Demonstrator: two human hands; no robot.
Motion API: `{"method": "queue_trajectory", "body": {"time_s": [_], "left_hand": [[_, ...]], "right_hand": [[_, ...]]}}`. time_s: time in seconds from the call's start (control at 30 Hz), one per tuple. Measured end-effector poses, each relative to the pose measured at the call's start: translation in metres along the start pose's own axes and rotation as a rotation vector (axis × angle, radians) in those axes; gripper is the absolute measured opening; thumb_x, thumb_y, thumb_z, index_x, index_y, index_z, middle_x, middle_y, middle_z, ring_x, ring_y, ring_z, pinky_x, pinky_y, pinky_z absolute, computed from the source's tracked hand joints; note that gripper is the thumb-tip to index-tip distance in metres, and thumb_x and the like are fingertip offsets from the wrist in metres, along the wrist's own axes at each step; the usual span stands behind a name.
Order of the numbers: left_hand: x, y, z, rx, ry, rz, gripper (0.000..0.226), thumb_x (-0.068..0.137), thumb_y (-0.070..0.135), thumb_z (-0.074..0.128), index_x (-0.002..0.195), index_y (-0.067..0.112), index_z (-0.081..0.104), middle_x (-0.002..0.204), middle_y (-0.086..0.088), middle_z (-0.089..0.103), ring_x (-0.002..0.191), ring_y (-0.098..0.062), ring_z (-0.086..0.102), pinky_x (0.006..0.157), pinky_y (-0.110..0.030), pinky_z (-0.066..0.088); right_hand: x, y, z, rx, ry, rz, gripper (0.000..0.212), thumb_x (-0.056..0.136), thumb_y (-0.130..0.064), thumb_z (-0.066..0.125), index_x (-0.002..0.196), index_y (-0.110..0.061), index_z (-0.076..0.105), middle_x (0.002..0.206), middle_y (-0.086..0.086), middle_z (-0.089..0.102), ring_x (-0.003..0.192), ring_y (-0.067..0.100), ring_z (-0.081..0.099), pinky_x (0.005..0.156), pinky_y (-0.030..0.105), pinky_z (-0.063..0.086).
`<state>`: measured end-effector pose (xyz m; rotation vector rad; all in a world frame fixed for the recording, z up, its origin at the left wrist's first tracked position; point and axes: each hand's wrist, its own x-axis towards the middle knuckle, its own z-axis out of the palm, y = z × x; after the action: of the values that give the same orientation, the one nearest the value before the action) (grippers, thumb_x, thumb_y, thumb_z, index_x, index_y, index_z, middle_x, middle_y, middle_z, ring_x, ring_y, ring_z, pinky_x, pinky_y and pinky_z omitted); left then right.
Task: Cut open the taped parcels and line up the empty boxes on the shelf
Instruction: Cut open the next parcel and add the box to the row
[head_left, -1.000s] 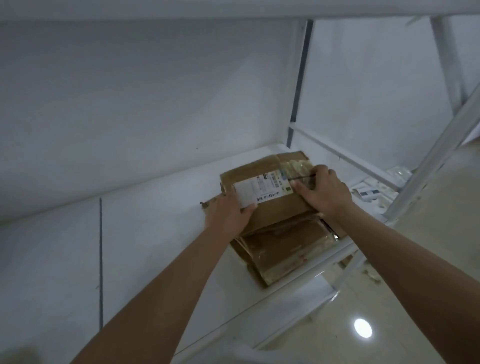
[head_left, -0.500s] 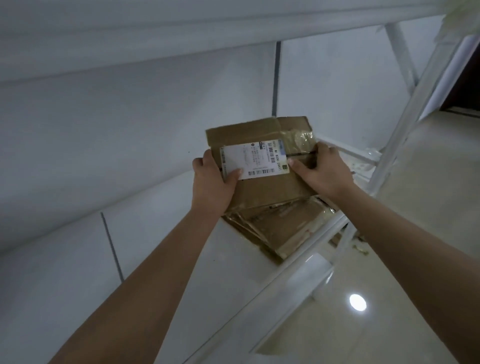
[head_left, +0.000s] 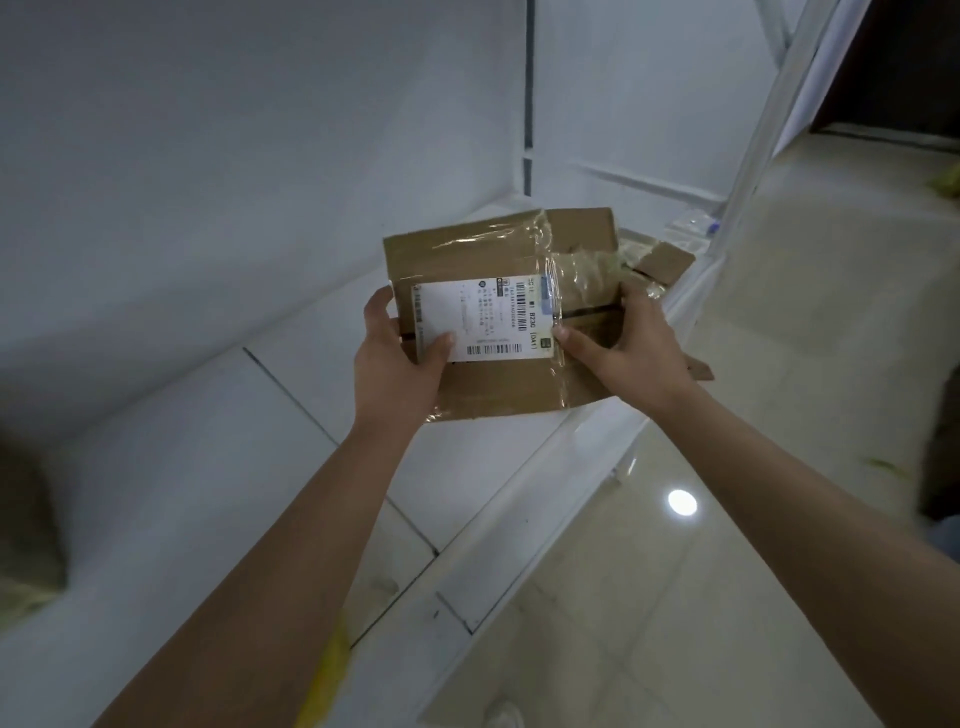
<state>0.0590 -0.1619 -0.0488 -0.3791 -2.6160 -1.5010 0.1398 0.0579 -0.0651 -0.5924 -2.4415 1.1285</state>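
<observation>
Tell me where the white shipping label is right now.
Head view, centre: the shipping label is on the cardboard parcel's face, between the left hand and right hand.

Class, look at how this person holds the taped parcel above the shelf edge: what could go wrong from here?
1. The parcel is held only at its side edges by the left hand and right hand; the glossy tape may make a grip slip.
2. It hangs over the shelf edge, so a drop might reach the floor.

A plain white wall (head_left: 208, 156) fills the picture from 9 to 12 o'clock. A shiny pale floor (head_left: 727, 571) lies at 4 o'clock, with a round bright light spot (head_left: 682, 502) on it. A dark doorway (head_left: 904, 67) sits at 1 o'clock.
</observation>
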Motion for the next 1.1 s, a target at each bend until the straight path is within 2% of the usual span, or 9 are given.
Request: {"method": "queue_trajectory", "body": {"time_s": [0.17,0.3,0.4,0.5,0.57,0.73,0.83,0.97,1.1], "left_hand": [[-0.061,-0.017,-0.049,0.022,0.088,0.024,0.060,0.093,0.027,0.064,0.146,0.021,0.037,0.124,0.001,0.061,0.109,-0.020,0.061,0.094,-0.036,0.051],[-0.129,-0.023,-0.078,-0.009,0.124,-0.016,0.048,0.098,0.025,0.057,0.143,0.024,0.042,0.118,0.007,0.059,0.106,-0.013,0.058,0.093,-0.030,0.050],[-0.176,-0.030,-0.104,-0.054,0.119,-0.054,0.047,0.097,0.024,0.058,0.142,0.025,0.043,0.121,0.006,0.061,0.103,-0.011,0.058,0.093,-0.029,0.051],[-0.213,-0.034,-0.139,-0.054,0.203,-0.053,0.041,0.097,0.016,0.056,0.137,0.023,0.049,0.108,0.007,0.065,0.100,-0.007,0.060,0.091,-0.024,0.049],[-0.231,-0.037,-0.166,-0.090,0.271,-0.042,0.033,0.096,0.009,0.052,0.127,0.020,0.055,0.104,0.008,0.066,0.096,-0.008,0.061,0.094,-0.031,0.052],[-0.259,-0.059,-0.230,-0.137,0.348,-0.091,0.014,0.101,0.016,0.044,0.103,0.023,0.056,0.096,0.008,0.067,0.092,-0.010,0.065,0.088,-0.046,0.056],[-0.269,-0.072,-0.260,-0.250,0.350,-0.114,0.019,0.104,0.023,0.040,0.093,0.025,0.055,0.099,0.002,0.067,0.099,-0.017,0.066,0.087,-0.047,0.057],[-0.277,-0.093,-0.304,-0.416,0.333,-0.113,0.026,0.106,0.032,0.034,0.098,0.027,0.058,0.107,-0.004,0.069,0.102,-0.016,0.067,0.088,-0.042,0.057],[-0.280,-0.129,-0.362,-0.500,0.355,-0.174,0.026,0.105,0.039,0.037,0.105,0.028,0.061,0.110,0.000,0.069,0.103,-0.012,0.067,0.085,-0.040,0.058]], "right_hand": [[-0.066,-0.026,0.009,0.155,-0.110,-0.103,0.084,0.069,-0.068,0.068,0.138,-0.025,0.046,0.129,-0.006,0.059,0.117,0.014,0.056,0.098,0.042,0.050],[-0.140,-0.045,0.015,0.336,-0.247,-0.143,0.052,0.084,-0.037,0.070,0.131,-0.028,0.050,0.113,-0.017,0.061,0.095,-0.012,0.057,0.079,0.015,0.044],[-0.190,-0.058,0.015,0.385,-0.299,-0.133,0.050,0.076,-0.043,0.062,0.124,-0.032,0.051,0.109,-0.015,0.061,0.098,-0.006,0.058,0.082,0.021,0.047],[-0.223,-0.076,0.015,0.409,-0.367,-0.158,0.048,0.073,-0.041,0.061,0.120,-0.040,0.048,0.108,-0.017,0.062,0.101,0.001,0.059,0.088,0.027,0.050],[-0.240,-0.092,0.019,0.433,-0.406,-0.180,0.051,0.071,-0.038,0.063,0.118,-0.047,0.046,0.106,-0.018,0.063,0.103,0.006,0.062,0.090,0.032,0.052],[-0.276,-0.125,0.053,0.425,-0.524,-0.211,0.097,0.067,-0.042,0.065,0.154,-0.032,0.023,0.130,-0.006,0.058,0.119,0.014,0.057,0.100,0.045,0.050],[-0.292,-0.148,0.075,0.473,-0.550,-0.251,0.082,0.070,-0.023,0.058,0.148,-0.033,0.035,0.124,-0.001,0.062,0.115,0.018,0.060,0.094,0.044,0.054],[-0.311,-0.187,0.111,0.624,-0.613,-0.189,0.064,0.067,-0.009,0.047,0.130,-0.022,0.053,0.100,-0.010,0.072,0.098,0.012,0.069,0.073,0.024,0.056],[-0.331,-0.235,0.174,0.758,-0.661,-0.080,0.063,0.057,-0.008,0.043,0.118,-0.014,0.058,0.096,0.001,0.073,0.091,0.020,0.070,0.075,0.034,0.057]]}}
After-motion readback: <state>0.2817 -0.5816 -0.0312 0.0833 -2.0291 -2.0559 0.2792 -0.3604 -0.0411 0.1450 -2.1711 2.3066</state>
